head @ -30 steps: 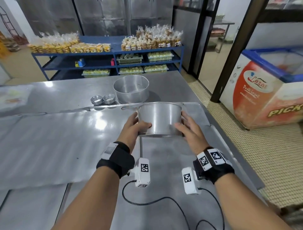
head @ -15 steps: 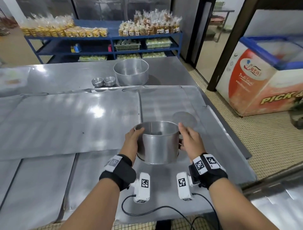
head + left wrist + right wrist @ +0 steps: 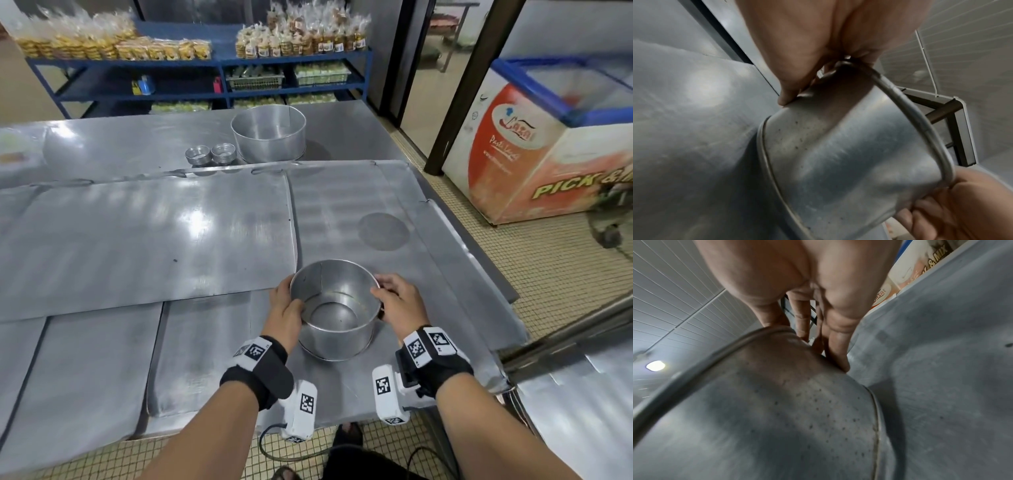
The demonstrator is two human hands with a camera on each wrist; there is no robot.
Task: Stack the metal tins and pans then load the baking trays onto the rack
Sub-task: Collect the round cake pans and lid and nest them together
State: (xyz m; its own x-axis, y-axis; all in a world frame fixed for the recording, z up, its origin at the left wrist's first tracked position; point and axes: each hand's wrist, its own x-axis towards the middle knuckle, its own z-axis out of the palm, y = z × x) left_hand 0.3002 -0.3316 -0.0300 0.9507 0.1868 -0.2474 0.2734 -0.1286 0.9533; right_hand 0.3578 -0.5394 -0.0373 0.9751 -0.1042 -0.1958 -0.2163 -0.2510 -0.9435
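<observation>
I hold a round metal tin (image 3: 337,342) upright between both hands, just above the near right baking tray (image 3: 346,209). My left hand (image 3: 286,310) grips the tin's left rim, thumb over the edge. On the opposite side, my right hand (image 3: 394,301) grips the rim. The left wrist view shows the tin's wall (image 3: 838,154) with my left hand (image 3: 797,48) above it and the right hand (image 3: 962,203) below. The right wrist view shows my right hand (image 3: 818,288) with its fingers down the tin (image 3: 777,418).
A flat round metal disc (image 3: 383,231) lies on the tray beyond the tin. A large round tin (image 3: 269,137) and two small tins (image 3: 210,154) stand at the table's back. More flat trays (image 3: 154,233) cover the left. A chest freezer (image 3: 548,137) stands right.
The tin has come off the far part of the tray and moved toward me, both hands still on it. A round disc now lies where the tin stood.
</observation>
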